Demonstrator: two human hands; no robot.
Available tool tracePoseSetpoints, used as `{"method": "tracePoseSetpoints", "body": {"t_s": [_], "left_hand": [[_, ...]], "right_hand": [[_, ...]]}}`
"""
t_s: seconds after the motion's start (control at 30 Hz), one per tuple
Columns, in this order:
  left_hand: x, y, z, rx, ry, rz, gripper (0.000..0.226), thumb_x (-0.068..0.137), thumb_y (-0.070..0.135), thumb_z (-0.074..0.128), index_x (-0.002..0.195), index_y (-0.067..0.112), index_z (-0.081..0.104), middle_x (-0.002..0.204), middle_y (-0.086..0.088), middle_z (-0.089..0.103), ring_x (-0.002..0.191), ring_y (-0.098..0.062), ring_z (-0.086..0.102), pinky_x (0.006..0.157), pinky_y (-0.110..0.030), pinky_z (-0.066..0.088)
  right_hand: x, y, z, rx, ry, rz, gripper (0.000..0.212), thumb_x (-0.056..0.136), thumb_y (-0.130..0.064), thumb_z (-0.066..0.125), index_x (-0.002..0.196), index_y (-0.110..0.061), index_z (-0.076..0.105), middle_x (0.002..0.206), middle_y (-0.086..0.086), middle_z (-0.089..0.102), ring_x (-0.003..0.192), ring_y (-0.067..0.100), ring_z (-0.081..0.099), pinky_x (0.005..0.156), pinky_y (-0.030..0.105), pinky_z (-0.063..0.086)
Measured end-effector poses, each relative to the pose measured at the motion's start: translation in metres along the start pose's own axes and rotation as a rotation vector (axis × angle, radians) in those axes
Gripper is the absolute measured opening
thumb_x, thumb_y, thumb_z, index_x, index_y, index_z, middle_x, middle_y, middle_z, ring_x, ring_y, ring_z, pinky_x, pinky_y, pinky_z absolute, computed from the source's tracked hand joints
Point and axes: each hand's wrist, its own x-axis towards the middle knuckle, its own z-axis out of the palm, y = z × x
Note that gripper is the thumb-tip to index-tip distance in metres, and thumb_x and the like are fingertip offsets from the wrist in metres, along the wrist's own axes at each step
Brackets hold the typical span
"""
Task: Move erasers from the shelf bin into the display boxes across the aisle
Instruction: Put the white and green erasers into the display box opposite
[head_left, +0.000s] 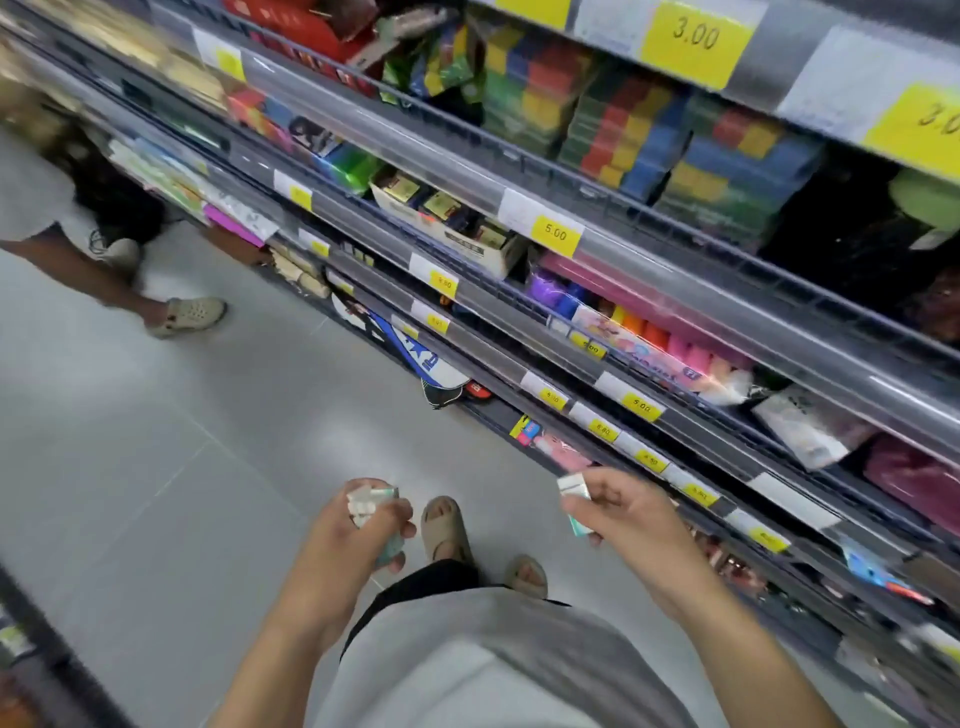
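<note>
My left hand (345, 535) grips a bunch of small white and pale-green erasers (366, 501) over the aisle floor, its fingers curled round them. My right hand (631, 512) pinches a couple more erasers (574, 493) of the same kind just in front of the lower shelves. Both hands hang at waist height above my sandalled feet. The shelf bin and the display boxes cannot be told apart in this blurred view.
Stocked shelves (623, 291) with yellow price tags run along the right side. Another person's legs (156, 291) stand up the aisle at the left. A second shelf edge (47, 670) shows at the bottom left. Grey floor (156, 467) lies between.
</note>
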Motion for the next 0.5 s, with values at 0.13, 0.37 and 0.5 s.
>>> {"method": "tracePoseSetpoints", "body": {"t_s": [0.13, 0.37, 0.5], "left_hand": [[-0.016, -0.016, -0.04, -0.103, 0.097, -0.009, 0.038, 0.078, 0.031, 0.073, 0.107, 0.009, 0.061, 0.08, -0.013, 0.071, 0.063, -0.025, 0.062, 0.058, -0.034, 0.052], [-0.011, -0.03, -0.127, -0.259, 0.215, -0.025, 0.048, 0.07, 0.036, 0.076, 0.106, 0.008, 0.062, 0.078, -0.015, 0.07, 0.065, -0.026, 0.061, 0.058, -0.031, 0.053], [0.01, -0.021, -0.184, -0.296, 0.233, -0.017, 0.038, 0.069, 0.033, 0.076, 0.1, 0.013, 0.065, 0.079, -0.011, 0.071, 0.07, -0.025, 0.064, 0.057, -0.036, 0.05]], "right_hand": [[0.018, -0.033, 0.043, -0.065, -0.109, -0.085, 0.014, 0.09, -0.011, 0.071, 0.101, -0.02, 0.075, 0.094, 0.001, 0.075, 0.076, 0.006, 0.064, 0.061, 0.022, 0.049], [0.042, -0.064, 0.143, -0.13, -0.252, -0.138, 0.016, 0.089, -0.008, 0.071, 0.104, -0.013, 0.072, 0.091, 0.004, 0.073, 0.076, 0.009, 0.063, 0.062, 0.024, 0.048], [0.054, -0.067, 0.197, -0.162, -0.276, -0.122, 0.013, 0.089, -0.008, 0.071, 0.102, -0.011, 0.073, 0.088, 0.005, 0.072, 0.073, 0.011, 0.06, 0.06, 0.024, 0.046]]}}
